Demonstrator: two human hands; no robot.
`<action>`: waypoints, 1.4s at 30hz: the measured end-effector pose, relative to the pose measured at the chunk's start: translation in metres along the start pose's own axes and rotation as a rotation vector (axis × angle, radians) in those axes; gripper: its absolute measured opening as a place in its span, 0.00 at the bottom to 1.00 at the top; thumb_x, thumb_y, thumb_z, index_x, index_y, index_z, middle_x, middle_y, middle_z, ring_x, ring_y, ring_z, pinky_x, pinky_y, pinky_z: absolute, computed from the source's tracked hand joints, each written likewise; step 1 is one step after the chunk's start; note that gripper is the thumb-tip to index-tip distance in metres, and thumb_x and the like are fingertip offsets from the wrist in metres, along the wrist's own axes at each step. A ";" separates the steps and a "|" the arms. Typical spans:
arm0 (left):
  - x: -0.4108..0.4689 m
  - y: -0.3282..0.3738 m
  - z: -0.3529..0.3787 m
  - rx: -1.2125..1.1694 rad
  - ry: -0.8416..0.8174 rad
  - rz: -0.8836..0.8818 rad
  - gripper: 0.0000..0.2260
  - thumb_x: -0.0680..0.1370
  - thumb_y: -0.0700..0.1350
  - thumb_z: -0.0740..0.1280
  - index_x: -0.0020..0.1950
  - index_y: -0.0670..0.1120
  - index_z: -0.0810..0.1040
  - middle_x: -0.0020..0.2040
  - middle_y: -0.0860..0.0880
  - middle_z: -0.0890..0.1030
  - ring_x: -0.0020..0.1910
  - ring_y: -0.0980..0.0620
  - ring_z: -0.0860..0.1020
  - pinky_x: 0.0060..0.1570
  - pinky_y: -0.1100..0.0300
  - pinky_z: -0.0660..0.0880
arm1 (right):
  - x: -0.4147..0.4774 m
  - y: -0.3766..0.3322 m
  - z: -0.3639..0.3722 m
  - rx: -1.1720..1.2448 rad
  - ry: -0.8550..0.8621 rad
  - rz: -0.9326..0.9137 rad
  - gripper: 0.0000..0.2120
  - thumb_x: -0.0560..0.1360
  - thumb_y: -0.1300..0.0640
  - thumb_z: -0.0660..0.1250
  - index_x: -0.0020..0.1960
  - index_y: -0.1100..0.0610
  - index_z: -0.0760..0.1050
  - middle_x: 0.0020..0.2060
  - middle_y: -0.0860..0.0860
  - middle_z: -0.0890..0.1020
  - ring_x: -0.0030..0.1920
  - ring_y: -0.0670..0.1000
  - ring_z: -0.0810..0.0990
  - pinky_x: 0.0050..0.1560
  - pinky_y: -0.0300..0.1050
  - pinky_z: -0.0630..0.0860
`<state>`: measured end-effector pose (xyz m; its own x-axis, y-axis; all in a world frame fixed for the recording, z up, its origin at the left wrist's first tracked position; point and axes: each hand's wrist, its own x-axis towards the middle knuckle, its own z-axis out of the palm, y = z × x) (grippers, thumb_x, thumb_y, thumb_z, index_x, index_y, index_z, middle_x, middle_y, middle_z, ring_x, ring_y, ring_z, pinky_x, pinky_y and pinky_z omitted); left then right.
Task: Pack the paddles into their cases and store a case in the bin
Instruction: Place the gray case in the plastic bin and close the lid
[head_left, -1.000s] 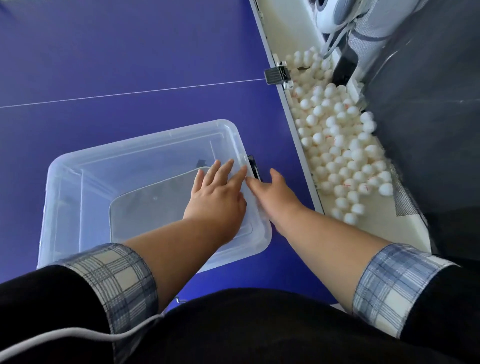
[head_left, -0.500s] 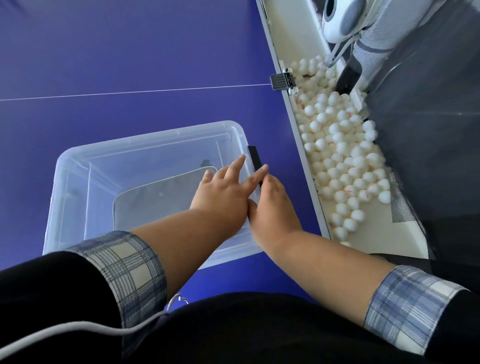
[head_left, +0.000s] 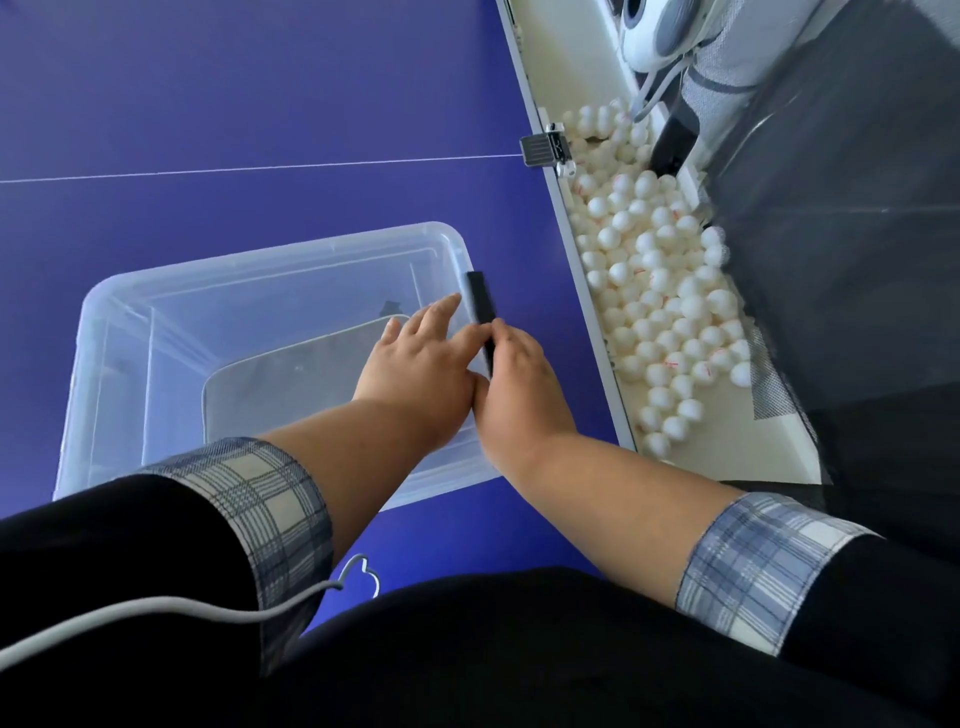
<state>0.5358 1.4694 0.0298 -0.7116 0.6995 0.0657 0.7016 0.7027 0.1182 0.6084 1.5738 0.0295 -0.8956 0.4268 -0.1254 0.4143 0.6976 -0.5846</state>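
Clear plastic forms the bin (head_left: 270, 254), which stands on the blue table (head_left: 208, 104) with its long side running left to right. We find one grey case (head_left: 291, 384) lying flat on the bin floor, toward the near right, with the left forearm covering part of it. Its visible far edge runs parallel to the bin's long wall, so we judge its long axis to lie left to right, rising slightly toward the right in the view. A small dark tab shows at its far right corner. Which end holds the paddle handle we cannot tell.

Both hands sit together at the bin's right rim, touching at the heel. The left hand (head_left: 421, 364) lies with fingers straight across the rim. The right hand (head_left: 519, 384) pinches a black clip (head_left: 480, 306) on that rim, and its lower fingers are hidden. White balls (head_left: 660, 291) fill a trough beside the table, apart from the bin.

We judge the storing step done and the work now at the rim fitting. The next move calls for a firm hold on the clip while the bin is kept from sliding. No lid is visible.
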 end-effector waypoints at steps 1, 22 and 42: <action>0.000 0.000 0.001 -0.003 0.000 -0.005 0.25 0.77 0.53 0.65 0.74 0.56 0.65 0.77 0.41 0.61 0.74 0.41 0.62 0.72 0.42 0.60 | 0.000 0.000 0.000 -0.005 -0.003 -0.007 0.31 0.82 0.60 0.65 0.81 0.58 0.56 0.79 0.55 0.63 0.78 0.54 0.62 0.76 0.46 0.60; -0.119 -0.119 -0.029 -0.041 -0.098 -0.311 0.23 0.82 0.59 0.53 0.77 0.60 0.59 0.79 0.49 0.56 0.78 0.45 0.52 0.76 0.47 0.48 | 0.007 -0.072 0.021 -0.402 -0.135 -0.304 0.32 0.81 0.59 0.58 0.82 0.47 0.54 0.82 0.49 0.53 0.82 0.52 0.47 0.79 0.63 0.45; -0.164 -0.282 -0.039 -1.330 -0.031 -0.910 0.22 0.71 0.62 0.68 0.61 0.54 0.74 0.48 0.54 0.83 0.42 0.52 0.83 0.37 0.56 0.79 | 0.017 -0.216 0.164 -0.580 -0.179 -0.320 0.32 0.80 0.34 0.46 0.82 0.42 0.51 0.83 0.49 0.50 0.82 0.54 0.45 0.78 0.63 0.44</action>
<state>0.4532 1.1510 0.0241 -0.8412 0.1482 -0.5200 -0.4710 0.2713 0.8394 0.4766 1.3356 0.0220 -0.9806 0.0817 -0.1783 0.1002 0.9902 -0.0976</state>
